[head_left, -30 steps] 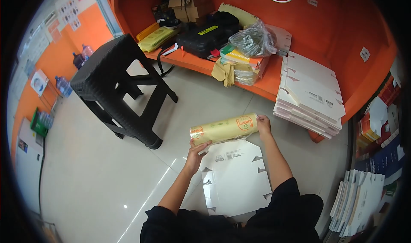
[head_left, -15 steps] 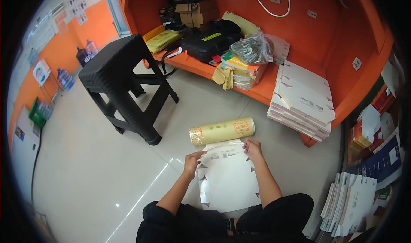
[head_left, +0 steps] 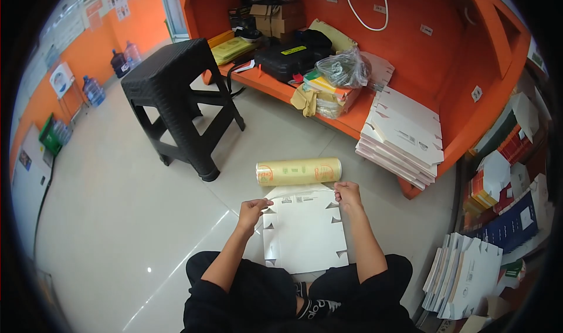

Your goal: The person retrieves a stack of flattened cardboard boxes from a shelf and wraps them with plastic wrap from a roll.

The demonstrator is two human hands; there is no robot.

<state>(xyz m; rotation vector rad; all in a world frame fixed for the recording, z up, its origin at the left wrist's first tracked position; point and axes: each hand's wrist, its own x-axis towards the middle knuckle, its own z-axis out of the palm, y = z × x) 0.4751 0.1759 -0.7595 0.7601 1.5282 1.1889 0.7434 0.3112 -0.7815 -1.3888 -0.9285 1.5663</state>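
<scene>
A yellowish roll of cling film (head_left: 299, 171) with orange print lies across the floor in front of me. Just this side of it is a flat white cardboard sheet (head_left: 305, 233) with notched side edges and small print near its far end. My left hand (head_left: 252, 211) is closed in a pinch at the sheet's far left corner. At the far right corner, close to the roll's end, my right hand (head_left: 349, 195) pinches too. A thin clear film seems to stretch from the roll between both hands, over the sheet's far edge; its outline is hard to see.
A black plastic stool (head_left: 176, 98) stands at the left. Behind the roll runs an orange shelf (head_left: 349, 124) carrying a black case (head_left: 290, 60), a bagged bundle and a stack of white cardboard (head_left: 404, 133). More flat cardboard (head_left: 469, 277) leans at the right.
My hands have moved slightly apart, still pinching at the sheet's far corners. The camera view has shifted a little, and the roll appears turned more level.
</scene>
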